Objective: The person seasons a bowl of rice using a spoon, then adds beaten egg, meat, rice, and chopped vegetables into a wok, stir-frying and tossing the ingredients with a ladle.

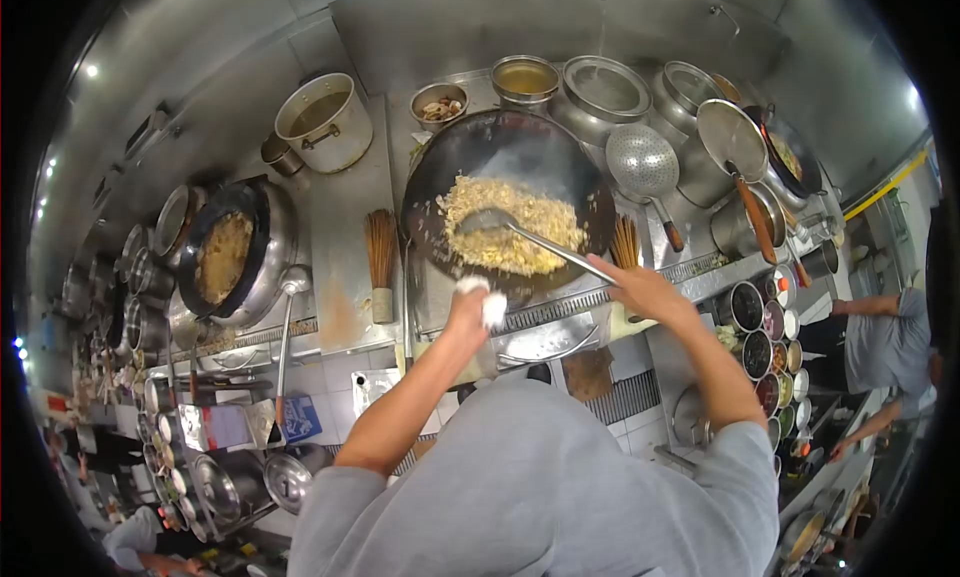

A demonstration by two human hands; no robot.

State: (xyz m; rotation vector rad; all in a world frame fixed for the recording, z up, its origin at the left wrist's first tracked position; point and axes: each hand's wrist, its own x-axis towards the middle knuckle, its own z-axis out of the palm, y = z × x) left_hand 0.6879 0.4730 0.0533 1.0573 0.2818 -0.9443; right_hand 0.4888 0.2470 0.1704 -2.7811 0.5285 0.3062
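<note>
A large black wok (500,142) sits on the range in front of me, with yellowish fried rice (535,212) spread over its bottom. My right hand (643,292) is closed around the end of a long-handled ladle (555,247), whose bowl rests in the rice. At the wok's near edge, my left hand (468,314) is closed on a white cloth (494,309); the cloth hides part of the rim and the fingertips. Light steam hangs over the wok.
Bamboo brushes (380,257) flank the wok. Behind it stand a bowl of food pieces (439,105) and a pot of yellow liquid (525,77). A perforated skimmer (642,164) lies right; a second wok (258,262) is left. Seasoning containers (757,352) and a co-worker (885,347) are far right.
</note>
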